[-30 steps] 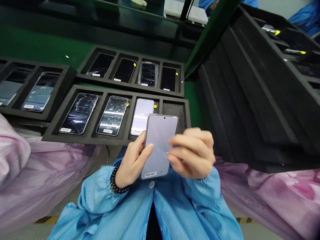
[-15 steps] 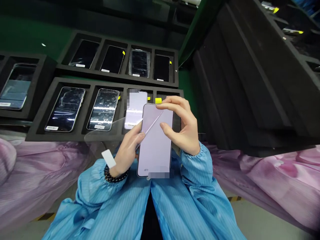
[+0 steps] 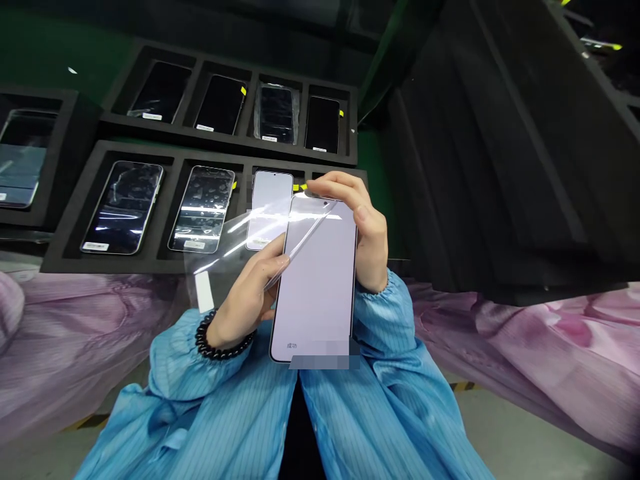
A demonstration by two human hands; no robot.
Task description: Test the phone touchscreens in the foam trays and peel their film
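I hold a phone upright in front of me, its screen lit pale lavender. My left hand grips the phone's left edge, thumb pressed where a clear protective film folds away from the glass. The film hangs out to the left, with a white tab at its lower corner. My right hand curls over the phone's top right corner, fingers pinched at the film's upper end. A black bead bracelet circles my left wrist.
Just beyond my hands, a black foam tray holds three phones; its right slot is hidden by my hand. A second tray behind it holds several dark phones. Stacked black foam trays rise at right. Pink cloth drapes both sides.
The film has been peeled from the screen and now hangs out to the left. My right hand went from the screen's middle to the phone's top, and the phone rose closer.
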